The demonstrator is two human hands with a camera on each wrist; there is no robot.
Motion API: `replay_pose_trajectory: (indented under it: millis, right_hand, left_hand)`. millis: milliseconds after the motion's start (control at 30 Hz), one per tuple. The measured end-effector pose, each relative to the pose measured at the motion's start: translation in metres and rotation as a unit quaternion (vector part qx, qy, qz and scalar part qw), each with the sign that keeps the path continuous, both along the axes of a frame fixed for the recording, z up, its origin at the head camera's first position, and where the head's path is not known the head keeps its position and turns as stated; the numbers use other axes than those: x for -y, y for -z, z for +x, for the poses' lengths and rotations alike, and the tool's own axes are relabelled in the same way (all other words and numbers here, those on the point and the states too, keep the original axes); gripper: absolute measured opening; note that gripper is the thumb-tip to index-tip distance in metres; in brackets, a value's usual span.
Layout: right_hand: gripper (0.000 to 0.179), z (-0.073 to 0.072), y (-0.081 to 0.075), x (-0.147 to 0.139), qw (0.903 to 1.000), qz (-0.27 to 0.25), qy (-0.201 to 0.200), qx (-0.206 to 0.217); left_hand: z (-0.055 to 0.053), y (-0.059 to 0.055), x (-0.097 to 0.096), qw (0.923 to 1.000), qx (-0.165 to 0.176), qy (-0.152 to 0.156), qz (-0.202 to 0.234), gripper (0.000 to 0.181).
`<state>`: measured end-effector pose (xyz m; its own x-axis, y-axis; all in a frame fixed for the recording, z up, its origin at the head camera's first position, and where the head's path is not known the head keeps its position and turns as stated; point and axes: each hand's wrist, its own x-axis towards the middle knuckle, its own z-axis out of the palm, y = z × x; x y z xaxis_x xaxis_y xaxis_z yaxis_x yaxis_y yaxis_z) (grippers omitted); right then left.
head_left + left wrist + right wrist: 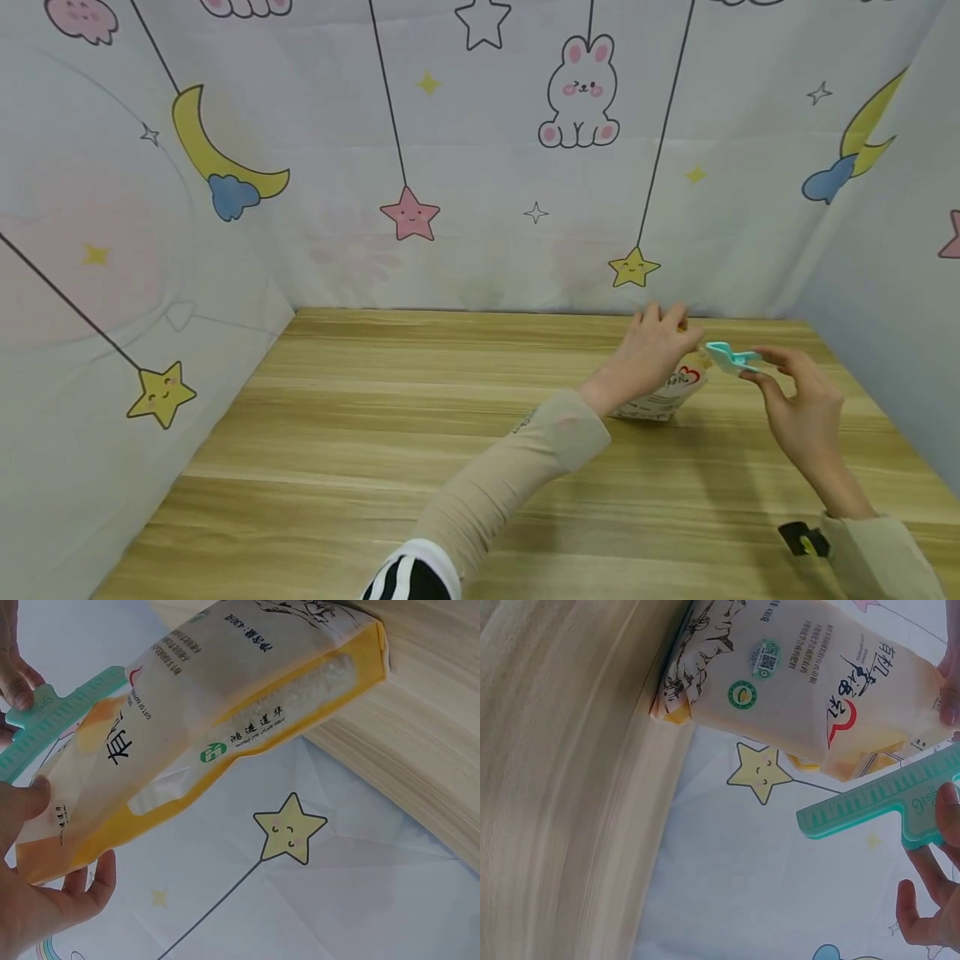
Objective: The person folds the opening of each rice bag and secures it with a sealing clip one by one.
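Observation:
A printed white and yellow food bag [660,403] with a clear side window [300,690] stands on the table at the right. My left hand [647,354] pinches its top edge, thumb on one face and fingers on the other in the left wrist view. Just right of the bag's top, my right hand [804,408] holds a long teal bag clip [724,357] by its handles, between thumb and fingers. In the right wrist view the clip's long bar [855,814] lies beside the bag's upper end, with a gap showing between them. The bag's top is partly hidden by my left hand.
The wood-grain table [420,400] runs back to a white cloth backdrop [480,167] printed with stars, moons and a rabbit. Cloth walls also stand at left and right. A small black piece [804,539] sits by my right sleeve cuff.

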<state>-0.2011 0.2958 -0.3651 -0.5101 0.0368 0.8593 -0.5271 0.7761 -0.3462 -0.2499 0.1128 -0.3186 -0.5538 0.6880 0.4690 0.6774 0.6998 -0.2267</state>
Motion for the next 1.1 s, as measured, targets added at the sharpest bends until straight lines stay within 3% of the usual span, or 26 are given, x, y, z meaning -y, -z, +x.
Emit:
replay_pose_trajectory:
  millis: [200, 1100]
  right_hand:
    - [0.035, -0.001, 0.000, 0.000, 0.9999, 0.003, -0.003, 0.010]
    - [0.029, -0.010, -0.002, -0.002, 0.9999, 0.008, 0.000, 0.013]
  left_hand:
    - [0.001, -0.001, 0.000, 0.9993, 0.034, 0.014, 0.009, 0.024]
    - [-0.001, -0.002, 0.001, 0.9987, 0.030, 0.038, 0.017, 0.024]
